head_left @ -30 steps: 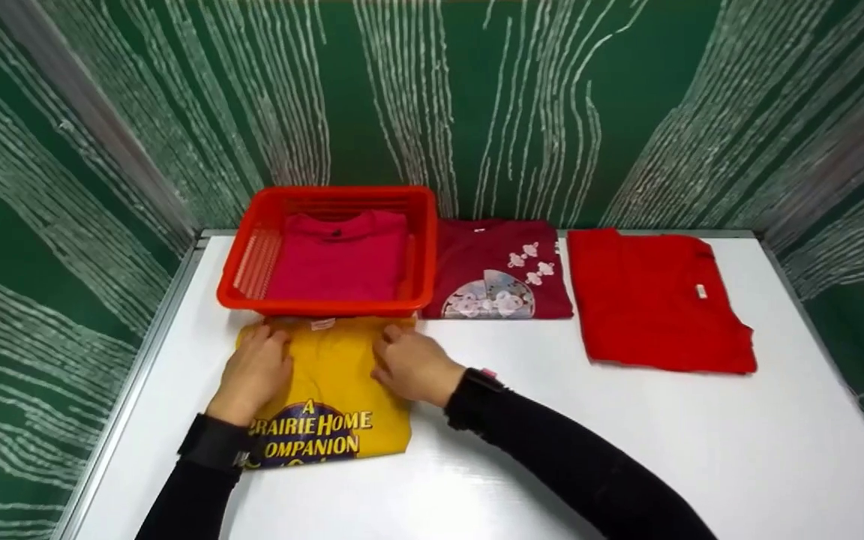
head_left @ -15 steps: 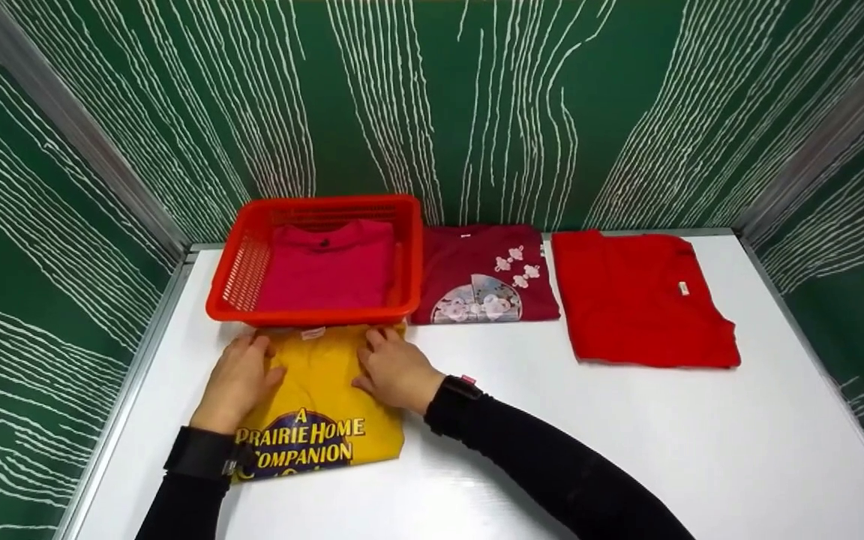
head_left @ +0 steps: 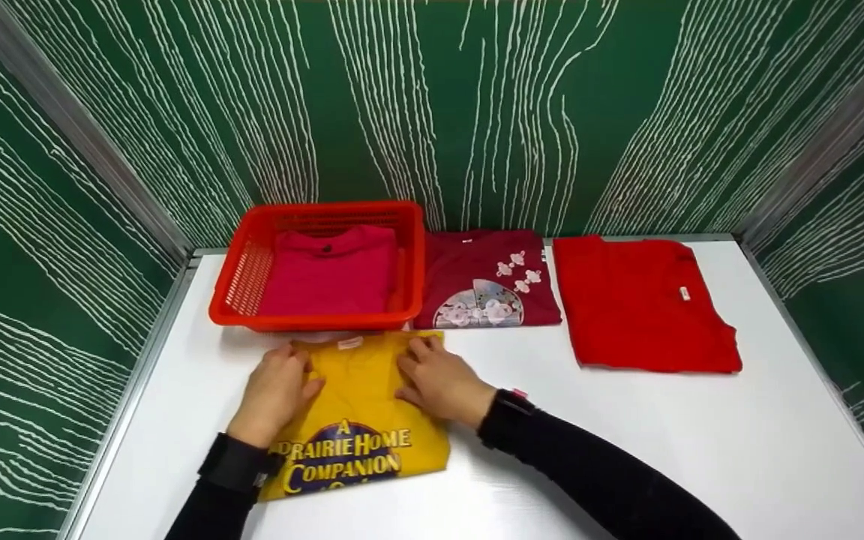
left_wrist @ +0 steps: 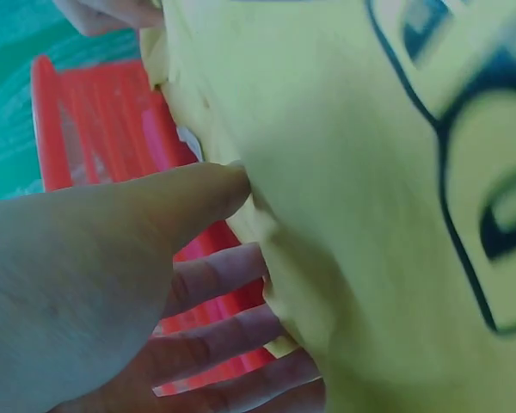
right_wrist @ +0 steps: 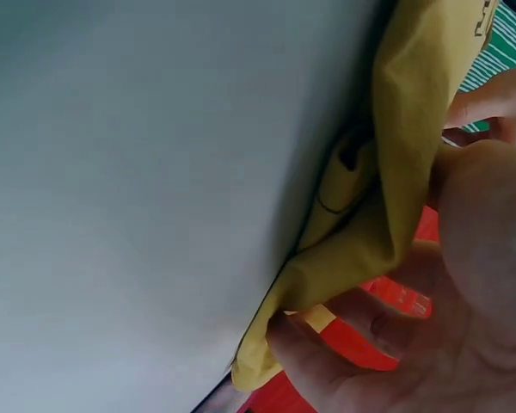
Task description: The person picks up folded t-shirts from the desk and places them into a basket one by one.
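Observation:
A folded yellow T-shirt (head_left: 361, 394) with dark blue print lies on the white table, just in front of the red basket. At its upper left corner my left hand (head_left: 274, 394) grips the cloth. My right hand (head_left: 443, 379) holds the upper right part near the collar. In the left wrist view, the thumb of my left hand (left_wrist: 95, 267) lies at the edge of the T-shirt (left_wrist: 344, 155), fingers along that edge. The right wrist view has the fingers of my right hand (right_wrist: 473, 284) at the layered side of the T-shirt (right_wrist: 404, 138); some fingertips are hidden.
The red plastic basket (head_left: 316, 322) at the back left contains a folded magenta shirt (head_left: 331, 274). Beside it lies a folded maroon shirt (head_left: 454, 270) with a floral print. Farther right is a folded red garment (head_left: 638, 307). Green walls with white lines (head_left: 492, 112) enclose the table (head_left: 627, 435).
Both hands have shifted right and slightly toward me, and the yellow T-shirt has moved with them. A narrow gap has opened between its collar and the basket. The other garments have stayed in place.

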{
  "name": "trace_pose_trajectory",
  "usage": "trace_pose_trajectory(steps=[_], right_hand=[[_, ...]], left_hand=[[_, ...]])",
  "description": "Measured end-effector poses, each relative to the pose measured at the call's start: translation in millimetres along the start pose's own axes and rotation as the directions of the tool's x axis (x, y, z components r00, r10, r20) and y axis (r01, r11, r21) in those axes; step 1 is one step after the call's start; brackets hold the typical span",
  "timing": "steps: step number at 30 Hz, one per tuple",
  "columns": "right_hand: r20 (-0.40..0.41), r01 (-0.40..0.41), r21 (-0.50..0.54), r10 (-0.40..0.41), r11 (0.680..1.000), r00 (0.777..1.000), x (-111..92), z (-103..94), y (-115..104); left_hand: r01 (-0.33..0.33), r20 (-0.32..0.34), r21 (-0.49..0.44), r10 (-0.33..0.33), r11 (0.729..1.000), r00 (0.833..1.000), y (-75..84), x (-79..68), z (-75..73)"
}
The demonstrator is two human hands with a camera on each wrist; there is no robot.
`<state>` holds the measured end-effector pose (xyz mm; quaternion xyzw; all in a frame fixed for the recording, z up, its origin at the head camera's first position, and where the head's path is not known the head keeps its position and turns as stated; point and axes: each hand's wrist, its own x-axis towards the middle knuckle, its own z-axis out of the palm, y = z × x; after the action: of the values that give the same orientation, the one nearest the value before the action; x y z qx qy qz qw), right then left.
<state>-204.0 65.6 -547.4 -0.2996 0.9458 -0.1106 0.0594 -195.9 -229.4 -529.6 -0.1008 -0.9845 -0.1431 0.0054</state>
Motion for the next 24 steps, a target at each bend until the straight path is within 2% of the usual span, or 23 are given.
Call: trace_pose_trajectory(steps=[6,13,17,20,24], right_hand=[[0.013,-0.045,0.096,0.044,0.994,0.999,-28.7,-5.2,29.6],[0.042,-0.128,0.142,0.123,0.982,0.992,-63.9,-13.5,63.5],[0.003,-0.119,0.161,0.120,0.980,0.993,-82.0,-16.1,80.2],[-0.041,-0.105,0.162,0.113,0.981,0.993,-95.1,-16.8,92.0],[-0.067,-0.121,0.170,0.134,0.978,0.989,-110.0,-18.5,106.6]], left_hand=[[-0.061,-0.011,0.006,0.061,0.998,0.998,30.8,3.2,11.9],[-0.157,0.017,-0.066,0.158,0.985,0.987,63.9,8.5,23.2],[-0.218,0.014,-0.076,0.220,0.973,0.975,79.5,8.4,28.3],[-0.279,0.002,-0.045,0.280,0.959,0.960,90.4,7.9,31.9],[-0.326,0.007,-0.023,0.327,0.945,0.945,103.0,6.4,36.8]])
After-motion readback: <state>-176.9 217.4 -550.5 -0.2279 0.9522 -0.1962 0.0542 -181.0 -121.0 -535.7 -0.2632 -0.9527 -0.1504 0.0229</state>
